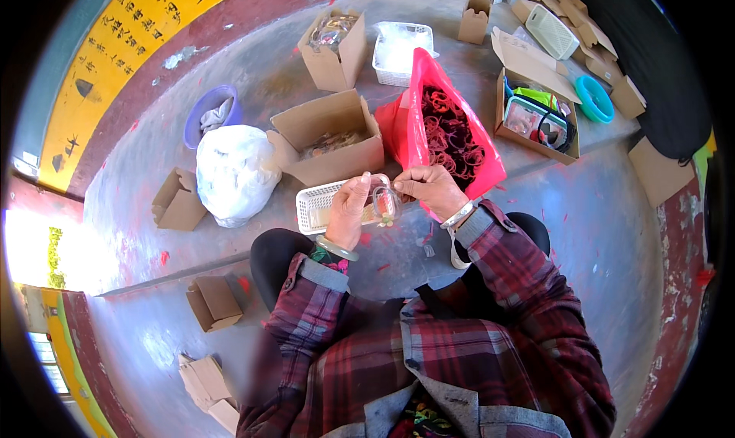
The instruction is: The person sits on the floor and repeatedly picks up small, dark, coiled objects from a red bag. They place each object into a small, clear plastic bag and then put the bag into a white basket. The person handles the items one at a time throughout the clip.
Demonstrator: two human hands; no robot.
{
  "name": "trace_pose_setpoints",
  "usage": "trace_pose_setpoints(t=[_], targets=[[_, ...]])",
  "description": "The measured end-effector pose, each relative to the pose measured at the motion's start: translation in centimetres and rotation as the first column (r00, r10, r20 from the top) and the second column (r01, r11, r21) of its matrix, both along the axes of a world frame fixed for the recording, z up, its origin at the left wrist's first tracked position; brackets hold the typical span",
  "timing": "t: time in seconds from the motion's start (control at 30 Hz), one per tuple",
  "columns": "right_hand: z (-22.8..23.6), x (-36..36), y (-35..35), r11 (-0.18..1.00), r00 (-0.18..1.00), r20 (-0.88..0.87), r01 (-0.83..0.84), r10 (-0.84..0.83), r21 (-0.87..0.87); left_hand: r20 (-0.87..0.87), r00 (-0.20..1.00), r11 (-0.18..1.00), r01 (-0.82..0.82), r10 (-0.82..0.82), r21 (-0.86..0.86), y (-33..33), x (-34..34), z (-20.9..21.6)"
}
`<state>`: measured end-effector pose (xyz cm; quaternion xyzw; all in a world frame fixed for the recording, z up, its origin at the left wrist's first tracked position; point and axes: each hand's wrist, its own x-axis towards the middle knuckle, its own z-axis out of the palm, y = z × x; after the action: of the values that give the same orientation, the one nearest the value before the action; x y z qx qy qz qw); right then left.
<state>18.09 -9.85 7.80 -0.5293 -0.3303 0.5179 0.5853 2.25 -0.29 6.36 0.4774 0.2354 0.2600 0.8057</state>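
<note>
Between my hands is a small clear plastic packet (386,203) with reddish and greenish bits in it; its exact kind is too small to make out. My left hand (346,214) pinches its left side with thumb and fingers. From the right, my right hand (435,191) closes thumb and forefinger at its upper edge. A white perforated basket (312,217) lies just beyond my left hand, with flat pale pieces inside. Right behind my right hand stands a bright pink plastic bag (482,132), its mouth gaping over many dark red bands or loops (452,135).
An open cardboard box (348,158) of small packets stands ahead, beside a stuffed white plastic bag (237,178). Farther off are a purple basin (193,124), another carton (337,63), a white basket (394,76), a filled box (563,153) and a teal basin (595,99).
</note>
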Motion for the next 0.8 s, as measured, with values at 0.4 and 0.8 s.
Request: trace_pose_setpoints(t=[0.4,0.8], targets=[[-0.5,-0.1,0.5,0.999,0.992,0.127,0.013,-0.008,-0.037,-0.050,0.994,0.990,-0.087,0.093,0.111,-0.2,0.8,-1.1],[-0.5,0.0,0.5,0.999,0.987,0.159,-0.020,0.026,-0.041,-0.105,0.991,0.988,-0.074,0.088,0.133,-0.8,0.4,0.3]])
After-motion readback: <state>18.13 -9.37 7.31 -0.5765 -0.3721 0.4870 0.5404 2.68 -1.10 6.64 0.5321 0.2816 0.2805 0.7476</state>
